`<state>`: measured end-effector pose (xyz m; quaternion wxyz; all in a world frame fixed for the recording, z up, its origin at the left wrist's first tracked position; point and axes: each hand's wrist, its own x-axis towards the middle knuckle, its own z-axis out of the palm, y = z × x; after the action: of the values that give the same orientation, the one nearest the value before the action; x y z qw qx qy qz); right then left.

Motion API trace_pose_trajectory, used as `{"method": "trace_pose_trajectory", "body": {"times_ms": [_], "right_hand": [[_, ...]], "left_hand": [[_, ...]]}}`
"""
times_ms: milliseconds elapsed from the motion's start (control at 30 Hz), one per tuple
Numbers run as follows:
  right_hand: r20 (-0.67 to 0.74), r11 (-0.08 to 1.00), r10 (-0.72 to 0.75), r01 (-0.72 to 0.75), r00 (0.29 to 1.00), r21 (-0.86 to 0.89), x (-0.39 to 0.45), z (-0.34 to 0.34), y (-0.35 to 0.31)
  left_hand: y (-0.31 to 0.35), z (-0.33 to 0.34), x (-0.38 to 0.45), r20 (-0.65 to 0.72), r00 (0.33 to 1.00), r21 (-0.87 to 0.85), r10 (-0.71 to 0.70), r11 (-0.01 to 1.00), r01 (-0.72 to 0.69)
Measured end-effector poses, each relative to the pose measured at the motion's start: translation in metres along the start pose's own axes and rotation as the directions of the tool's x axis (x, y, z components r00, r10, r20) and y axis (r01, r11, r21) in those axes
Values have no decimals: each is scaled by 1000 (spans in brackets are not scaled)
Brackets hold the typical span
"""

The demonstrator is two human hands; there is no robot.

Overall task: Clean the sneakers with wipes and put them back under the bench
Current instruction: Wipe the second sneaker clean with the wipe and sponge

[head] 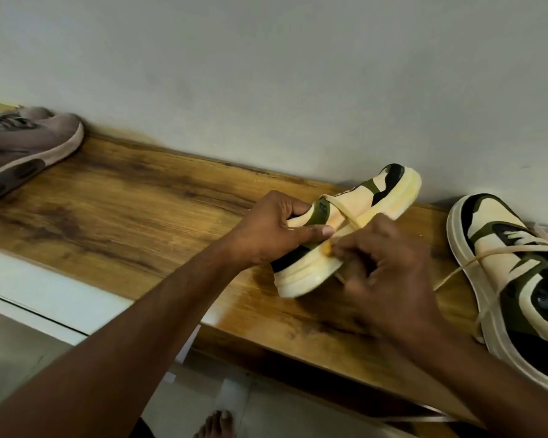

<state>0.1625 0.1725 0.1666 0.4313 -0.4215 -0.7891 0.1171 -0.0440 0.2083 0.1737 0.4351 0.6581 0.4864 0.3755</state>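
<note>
Your left hand (276, 229) grasps the cream-and-olive sneaker (348, 229) by its collar, tilted on its side above the wooden worktop (133, 197) near the wall. Your right hand (389, 276) pinches a small yellowish wipe (326, 248) against the sole's edge. Its mate (516, 279) lies just right, laces trailing. A grey sneaker (23, 147) sits far left, well apart.

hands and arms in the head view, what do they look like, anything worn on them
Both forearms are bare from the bottom edge of the picture to the wrists: no sleeves, gloves, watch or bracelet show. No rings are visible on the left hand. The right hand is motion-blurred, so small details such as rings cannot be told there.
</note>
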Motion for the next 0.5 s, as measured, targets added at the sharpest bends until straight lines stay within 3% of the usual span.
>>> {"method": "trace_pose_trajectory", "body": {"times_ms": [67, 133, 333, 500], "right_hand": [[-82, 995, 100, -98, 992, 28, 12, -7, 14], [-94, 994, 108, -105, 990, 38, 9, -1, 4], [81, 991, -133, 130, 988, 34, -14, 15, -26], [-68, 1000, 22, -23, 997, -7, 9, 2, 8]], "left_hand": [[1, 2, 0, -4, 1000, -4, -6, 1000, 6], [0, 4, 0, -28, 1000, 6, 2, 1000, -2], [0, 6, -2, -21, 1000, 31, -4, 999, 4], [3, 3, 0, -6, 1000, -5, -7, 1000, 7]]}}
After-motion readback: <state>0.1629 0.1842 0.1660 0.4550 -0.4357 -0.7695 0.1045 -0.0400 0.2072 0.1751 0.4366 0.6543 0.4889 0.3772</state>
